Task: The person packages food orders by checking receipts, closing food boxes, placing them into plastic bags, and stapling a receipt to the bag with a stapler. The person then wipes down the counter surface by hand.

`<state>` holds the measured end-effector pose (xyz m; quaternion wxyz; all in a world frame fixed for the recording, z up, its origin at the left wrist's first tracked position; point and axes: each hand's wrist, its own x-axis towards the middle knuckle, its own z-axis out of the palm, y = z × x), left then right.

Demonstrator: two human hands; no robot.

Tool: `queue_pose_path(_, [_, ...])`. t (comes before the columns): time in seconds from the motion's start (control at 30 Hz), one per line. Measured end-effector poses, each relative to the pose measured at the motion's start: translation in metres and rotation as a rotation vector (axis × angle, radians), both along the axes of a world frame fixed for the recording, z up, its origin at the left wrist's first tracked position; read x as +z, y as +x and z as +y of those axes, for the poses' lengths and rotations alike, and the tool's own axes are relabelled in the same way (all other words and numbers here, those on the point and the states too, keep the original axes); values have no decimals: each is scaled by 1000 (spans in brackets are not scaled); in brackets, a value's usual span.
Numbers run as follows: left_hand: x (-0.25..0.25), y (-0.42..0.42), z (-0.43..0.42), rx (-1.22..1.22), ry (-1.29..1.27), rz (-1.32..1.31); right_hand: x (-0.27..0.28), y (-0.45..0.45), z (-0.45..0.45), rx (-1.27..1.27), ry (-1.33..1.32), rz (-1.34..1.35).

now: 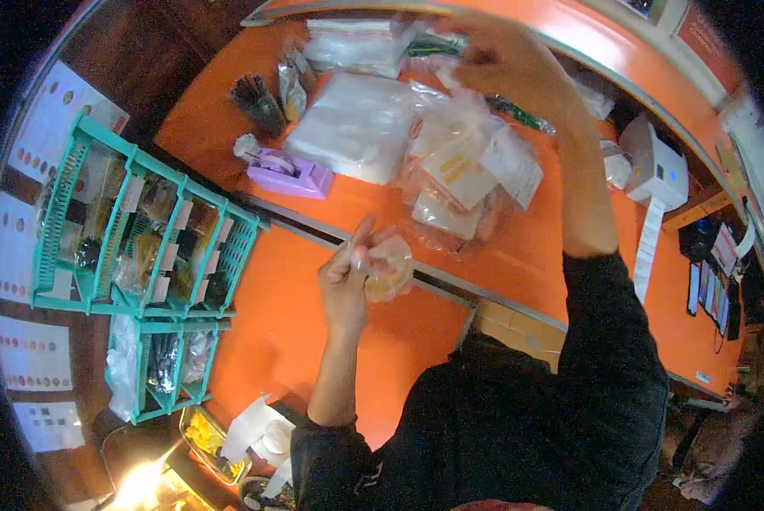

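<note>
My left hand [339,281] is closed on a small clear plastic pouch [389,271] with something pale yellowish in it, held above the orange counter. Farther off, my right hand [503,64] is stretched over the back of the counter, its fingers smeared by motion. Nearest to it are a green packet [437,44] in clear wrap and another green packet [522,113]. In front of that arm lies a clear plastic bag of packed items [458,175], with a white paper slip [511,166] on top. Whether the right hand touches anything is unclear.
A stack of clear bags [352,128] lies behind a purple tape dispenser [295,175]. Teal baskets [100,294] of small packets stand at left. A receipt printer [657,166] trails paper at right, near several phones [708,294]. A yellow food tray [204,439] sits lower left.
</note>
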<state>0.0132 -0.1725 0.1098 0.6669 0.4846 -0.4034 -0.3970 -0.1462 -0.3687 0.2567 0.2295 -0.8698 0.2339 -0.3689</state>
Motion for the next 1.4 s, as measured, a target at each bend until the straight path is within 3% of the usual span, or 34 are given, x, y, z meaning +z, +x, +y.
queue_pose_path(0.03, [7, -8, -7, -42, 30, 30, -7, -18, -3, -118, 75, 75])
queue_pose_path(0.1, [22, -26, -25, -83, 55, 60, -56, -30, -34, -69, -397, 125])
queue_pose_path(0.17, [34, -44, -44, -180, 21, 129, -85, -27, -48, -158, -35, 328])
queue_pose_path(0.3, [39, -81, -82, -140, -25, 90, -100, -36, -18, -77, -26, 48])
queue_pose_path(0.37, [39, -94, -97, 120, -42, -338, -102, -44, -12, -72, 86, 18])
queue_pose_path(0.4, [33, -98, -104, 137, -35, -334, -101, -48, -12, -54, 90, 24])
queue_pose_path(0.47, [16, -104, -118, 291, -177, -707, -93, -57, -13, -26, 140, 149])
queue_pose_path(0.57, [27, -106, -120, 374, -147, -879, -80, -67, -22, 27, 94, 241])
queue_pose_path(0.6, [24, -104, -125, 379, -137, -887, -79, -69, -26, 76, 90, 146])
queue_pose_path(0.67, [15, -97, -138, 207, -122, -348, -76, -68, -32, 109, 46, 145])
queue_pose_path(0.7, [19, -99, -135, 208, -120, -358, -74, -66, -35, 132, -3, 152])
queue_pose_path(0.77, [27, -103, -131, 286, -118, -680, -79, -56, -42, 168, -53, 139])
queue_pose_path(0.93, [16, -96, -141, 421, -173, -585, -69, -43, -49, 288, 12, 168])
queue_pose_path(1.0, [15, -91, -144, 441, -192, -556, -61, -42, -52, 370, 320, 332])
queue_pose_path(1.03, [16, -88, -146, 436, -221, -551, -58, -41, -54, 377, 320, 324])
queue_pose_path(1.1, [19, -84, -148, 427, -247, -554, -55, -40, -61, 380, 82, 449])
queue_pose_path(1.23, [25, -79, -144, 301, -154, -283, -48, -43, -73, 436, 103, 317])
queue_pose_path(1.33, [22, -68, -141, 152, -92, -83, -44, -44, -83, 243, 252, 301])
queue_pose_path(1.4, [18, -61, -141, 39, -67, 6, -61, -33, -86, 303, -2, 147])
